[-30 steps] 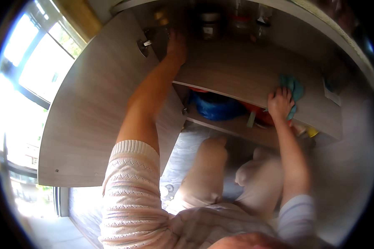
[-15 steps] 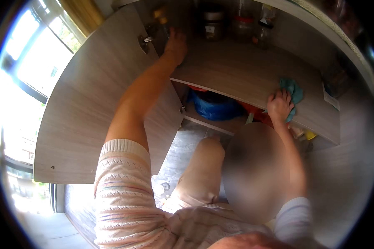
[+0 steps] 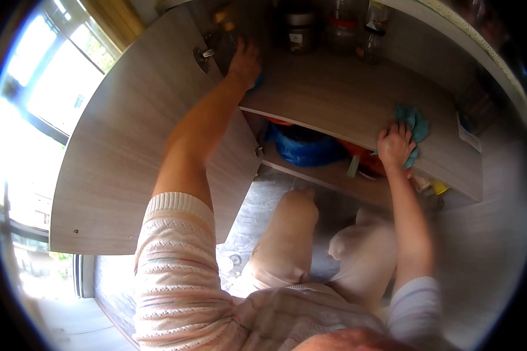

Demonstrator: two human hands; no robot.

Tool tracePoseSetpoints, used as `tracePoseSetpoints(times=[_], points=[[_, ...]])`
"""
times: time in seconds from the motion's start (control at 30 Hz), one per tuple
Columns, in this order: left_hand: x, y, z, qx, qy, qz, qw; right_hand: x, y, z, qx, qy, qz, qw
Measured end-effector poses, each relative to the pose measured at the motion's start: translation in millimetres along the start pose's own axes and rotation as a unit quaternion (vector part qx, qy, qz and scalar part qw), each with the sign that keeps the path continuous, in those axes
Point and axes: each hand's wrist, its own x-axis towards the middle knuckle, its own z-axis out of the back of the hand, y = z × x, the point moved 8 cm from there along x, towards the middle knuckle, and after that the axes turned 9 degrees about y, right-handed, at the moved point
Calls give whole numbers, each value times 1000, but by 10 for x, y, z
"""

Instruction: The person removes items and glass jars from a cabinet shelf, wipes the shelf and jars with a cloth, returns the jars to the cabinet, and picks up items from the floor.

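Inside the cabinet, at the back left of the upper shelf, my left hand reaches beside a bottle with a yellow cap. A small patch of blue shows at the edge of its palm; the rest of that thing is hidden. The fingers are bent and dim in the shadow. Toward the shelf's right front, my right hand presses on a crumpled teal cloth, fingers over its left part.
Jars stand along the back of the shelf, one red-lidded jar among them. An open cabinet door is at left. On the lower level sit a blue plastic bag and a yellow item. Below are my knees.
My left hand has shifted slightly, and a patch of blue now shows by its palm. The right hand and cloth are nearly unmoved. The blurred shape over my right leg is gone.
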Motion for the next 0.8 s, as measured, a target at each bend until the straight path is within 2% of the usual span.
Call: tracePoseSetpoints(times=[0.5, 0.6, 0.8], points=[[58, -84, 100, 19, 101, -4, 995, 30, -60, -75, 10, 20, -8, 1000], [72, -84, 77, 20, 83, 7, 996, 45, -73, -77, 13, 17, -6, 1000], [70, -44, 233, -78, 50, 26, 995, 47, -96, -116, 17, -15, 4, 1000]])
